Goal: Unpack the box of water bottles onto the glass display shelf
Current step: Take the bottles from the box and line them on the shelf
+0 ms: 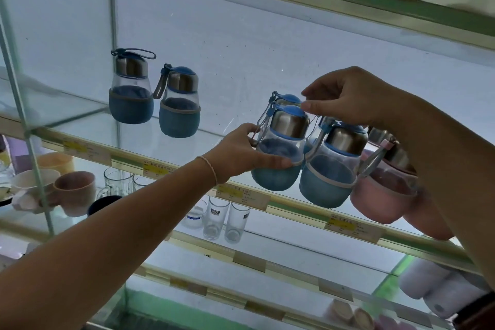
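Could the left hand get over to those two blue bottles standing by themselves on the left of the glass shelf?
Probably yes. The shelf between the left hand and the two blue bottles looks bare, but the hand is gripping a blue bottle now and would need to let go first.

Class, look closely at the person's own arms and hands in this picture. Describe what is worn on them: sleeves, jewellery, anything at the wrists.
Both forearms are bare, with no sleeves in view. The left hand has a thin, pale cord bracelet around its wrist. The right hand shows no rings or gloves; its wrist is bare too.
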Demonstrator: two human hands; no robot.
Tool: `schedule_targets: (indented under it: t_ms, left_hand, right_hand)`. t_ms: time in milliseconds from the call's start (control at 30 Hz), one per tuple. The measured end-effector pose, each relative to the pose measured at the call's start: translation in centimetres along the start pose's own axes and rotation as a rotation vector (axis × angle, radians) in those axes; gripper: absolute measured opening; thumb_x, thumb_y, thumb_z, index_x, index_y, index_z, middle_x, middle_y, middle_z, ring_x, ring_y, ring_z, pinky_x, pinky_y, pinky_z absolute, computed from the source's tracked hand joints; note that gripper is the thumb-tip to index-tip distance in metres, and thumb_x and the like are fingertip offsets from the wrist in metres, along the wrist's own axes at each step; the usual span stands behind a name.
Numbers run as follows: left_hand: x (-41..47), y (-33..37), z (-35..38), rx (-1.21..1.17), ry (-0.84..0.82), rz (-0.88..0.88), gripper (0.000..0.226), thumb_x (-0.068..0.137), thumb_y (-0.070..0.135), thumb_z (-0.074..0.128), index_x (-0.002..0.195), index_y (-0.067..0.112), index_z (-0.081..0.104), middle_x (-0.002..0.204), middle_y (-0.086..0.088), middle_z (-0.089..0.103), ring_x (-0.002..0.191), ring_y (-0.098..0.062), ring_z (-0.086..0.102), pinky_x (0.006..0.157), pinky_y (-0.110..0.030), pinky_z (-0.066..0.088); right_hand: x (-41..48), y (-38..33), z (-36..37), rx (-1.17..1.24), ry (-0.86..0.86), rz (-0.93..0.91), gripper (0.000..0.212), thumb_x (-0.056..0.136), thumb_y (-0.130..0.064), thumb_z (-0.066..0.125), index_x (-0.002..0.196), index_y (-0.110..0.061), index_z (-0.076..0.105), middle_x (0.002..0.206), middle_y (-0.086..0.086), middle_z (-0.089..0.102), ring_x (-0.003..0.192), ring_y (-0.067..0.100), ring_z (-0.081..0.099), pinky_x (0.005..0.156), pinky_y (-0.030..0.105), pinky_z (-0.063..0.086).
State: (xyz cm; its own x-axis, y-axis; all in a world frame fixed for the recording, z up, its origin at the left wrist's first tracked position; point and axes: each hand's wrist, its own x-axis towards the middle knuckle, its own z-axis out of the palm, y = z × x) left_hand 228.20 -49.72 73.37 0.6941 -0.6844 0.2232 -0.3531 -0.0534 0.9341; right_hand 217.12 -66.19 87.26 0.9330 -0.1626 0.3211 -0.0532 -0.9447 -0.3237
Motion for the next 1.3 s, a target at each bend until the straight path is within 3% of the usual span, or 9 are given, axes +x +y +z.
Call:
schedule_targets:
  t_ms: [133,233,367,500,600,833,1000,1133,1300]
  left_hand:
    - [0.3,0.2,-2.0,0.008,0.037,-0.044,0.105,0.051,0.054,0.081,0.140,0.019,0.039,0.120,-0.006,0.059,0.105,-0.021,0.060,0.084,-0.030,0.053]
    - [0.7,0.5,-2.9,-0.005,0.059,-0.062,0.106,0.050,0.067,0.073,0.139,0.019,0.042,0.127,-0.011,0.060,0.109,-0.027,0.061,0.097,-0.042,0.052]
    - [1.4,0.8,-3.8,0.025,0.115,-0.053,0.084,0.070,0.070,0.060,0.133,0.016,0.046,0.129,-0.011,0.057,0.108,-0.027,0.062,0.095,-0.041,0.054]
    - [1.9,0.3,-5.1,0.101,0.185,-0.038,0.058,0.089,0.049,0.062,0.131,0.012,0.048,0.118,-0.012,0.060,0.102,-0.026,0.063,0.091,-0.038,0.055]
    - [1.7,-0.2,-6.8,0.146,0.228,-0.053,0.045,0.091,0.035,0.066,0.126,0.011,0.051,0.112,-0.013,0.061,0.100,-0.027,0.062,0.090,-0.039,0.056]
    - [1.0,-1.8,-12.5,0.295,0.456,-0.006,0.028,0.087,0.027,0.067,0.109,0.013,0.058,0.108,-0.006,0.062,0.100,-0.021,0.058,0.089,-0.034,0.051]
    - [0.6,-3.2,-16.5,0.442,0.557,-0.035,0.038,0.085,0.029,0.068,0.113,0.008,0.054,0.096,-0.006,0.061,0.090,-0.021,0.059,0.074,-0.030,0.052]
    - [0.9,-4.8,-17.9,0.527,0.493,-0.144,0.051,0.087,0.035,0.068,0.120,0.002,0.049,0.096,-0.010,0.057,0.077,-0.012,0.051,0.067,-0.024,0.050]
    - [1.4,-5.7,-18.7,0.538,0.401,-0.145,0.065,0.087,0.042,0.067,0.131,0.003,0.039,0.100,-0.006,0.053,0.086,-0.015,0.052,0.072,-0.025,0.049]
  right_hand:
    - [0.3,0.5,-1.5,0.004,0.117,0.017,0.028,0.089,-0.031,0.073,0.115,-0.022,0.071,0.104,-0.003,0.071,0.091,0.007,0.065,0.077,0.022,0.048]
    - [0.8,0.7,-2.5,0.010,0.149,0.054,0.027,0.091,-0.029,0.071,0.116,-0.020,0.071,0.104,-0.001,0.071,0.088,0.008,0.063,0.071,0.022,0.045]
    - [1.4,0.1,-2.5,0.025,0.152,0.081,0.025,0.092,-0.027,0.070,0.116,-0.021,0.071,0.103,-0.001,0.071,0.088,0.009,0.063,0.072,0.024,0.046]
    - [2.0,-1.0,-1.7,-0.012,0.123,0.073,0.027,0.089,-0.031,0.073,0.114,-0.022,0.070,0.100,-0.006,0.070,0.089,0.005,0.062,0.075,0.025,0.046]
    - [2.8,-2.4,-1.1,-0.027,0.103,0.067,0.028,0.089,-0.032,0.074,0.115,-0.022,0.070,0.100,-0.007,0.070,0.092,0.008,0.063,0.079,0.027,0.047]
    - [6.0,-6.8,1.0,-0.062,0.065,0.011,0.029,0.089,-0.034,0.073,0.116,-0.023,0.069,0.100,-0.010,0.068,0.093,0.003,0.061,0.079,0.024,0.047]
    - [9.0,-10.5,3.7,-0.078,0.025,-0.050,0.029,0.089,-0.034,0.073,0.115,-0.022,0.069,0.101,-0.007,0.069,0.096,0.010,0.064,0.084,0.026,0.051]
    - [11.5,-13.5,6.6,-0.089,-0.029,-0.082,0.027,0.088,-0.033,0.073,0.114,-0.024,0.070,0.105,-0.003,0.071,0.099,0.014,0.066,0.086,0.034,0.057]
    - [14.9,-16.1,10.6,-0.130,-0.050,-0.087,0.030,0.088,-0.040,0.071,0.116,-0.028,0.068,0.115,-0.002,0.066,0.105,0.015,0.062,0.086,0.029,0.053]
